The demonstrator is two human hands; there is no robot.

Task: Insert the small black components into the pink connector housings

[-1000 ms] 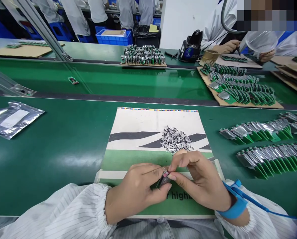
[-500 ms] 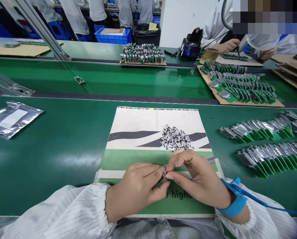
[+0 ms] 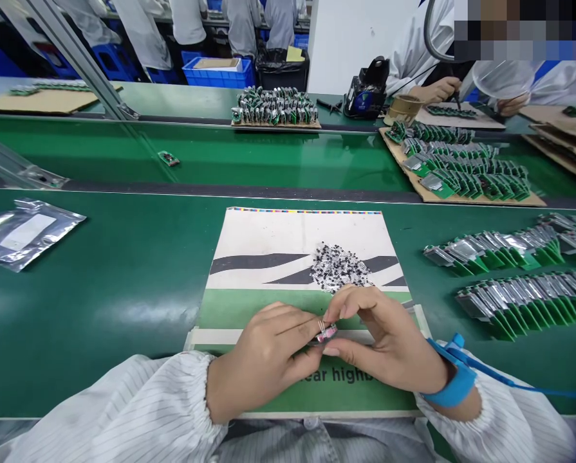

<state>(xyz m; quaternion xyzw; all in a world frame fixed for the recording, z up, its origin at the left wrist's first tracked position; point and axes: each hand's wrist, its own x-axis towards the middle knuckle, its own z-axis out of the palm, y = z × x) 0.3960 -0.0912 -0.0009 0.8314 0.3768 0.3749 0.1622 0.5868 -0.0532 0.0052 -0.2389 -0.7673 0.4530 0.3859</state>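
Note:
Both my hands meet low over a printed paper mat (image 3: 307, 251), pinching a small pink component with thin metal pins (image 3: 327, 332) between their fingertips. My left hand (image 3: 263, 360) holds it from the left, and my right hand (image 3: 384, 341) grips it from the right. A blue wrist strap (image 3: 454, 379) circles my right wrist. Just beyond my fingers, a heap of tiny black components (image 3: 338, 267) lies on the mat, not touching my hands.
Rows of green circuit boards with metal covers (image 3: 514, 283) lie to my right, and a silver anti-static bag (image 3: 27, 235) to my left. Beyond a moving green belt (image 3: 268, 157), a co-worker's hands (image 3: 442, 90) work near a soldering station (image 3: 365, 93).
The pink component has turned flatter between my fingertips, with more of it showing. A small board on the far belt has moved right.

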